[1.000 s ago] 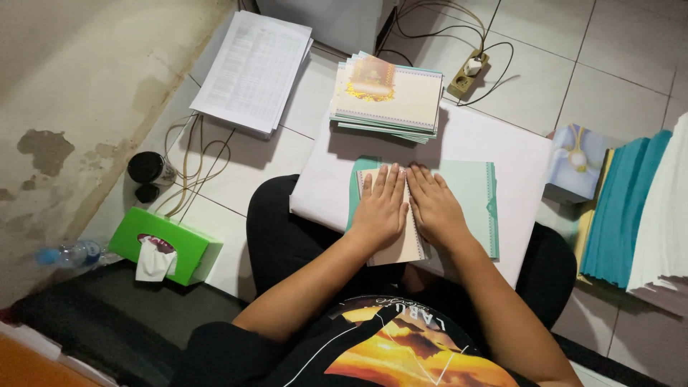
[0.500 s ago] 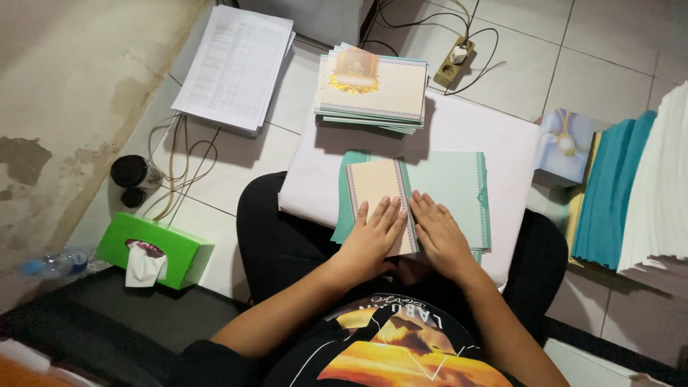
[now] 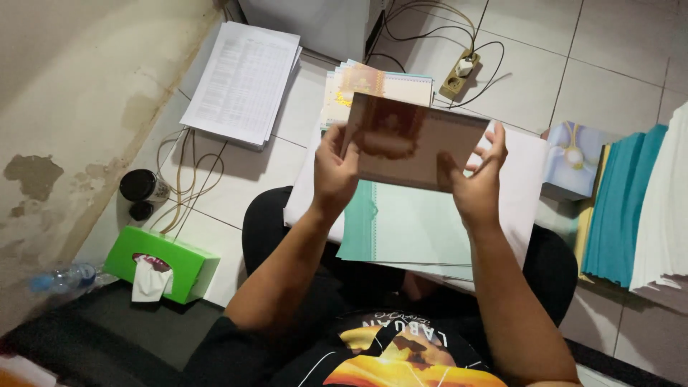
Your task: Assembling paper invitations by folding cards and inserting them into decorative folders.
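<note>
I am holding a folded brownish card (image 3: 419, 143) up in front of me, above my lap. My left hand (image 3: 333, 172) is gripping its left edge, fingers curled over the top and thumb behind; my right hand (image 3: 476, 175) is pinching its right edge, fingers half spread. Just under the card a pale green sheet (image 3: 416, 229) is lying on a wide white sheet (image 3: 519, 172) across my knees. Beyond it, on the tiled floor (image 3: 609, 50), a stack of printed cards (image 3: 401, 84) with an orange patch is resting. To my left a green tissue box (image 3: 161, 261) is sitting near a sheaf of white printed pages (image 3: 244, 79). To my right teal folders (image 3: 623, 204) are standing beside a white paper pile (image 3: 666, 208).
</note>
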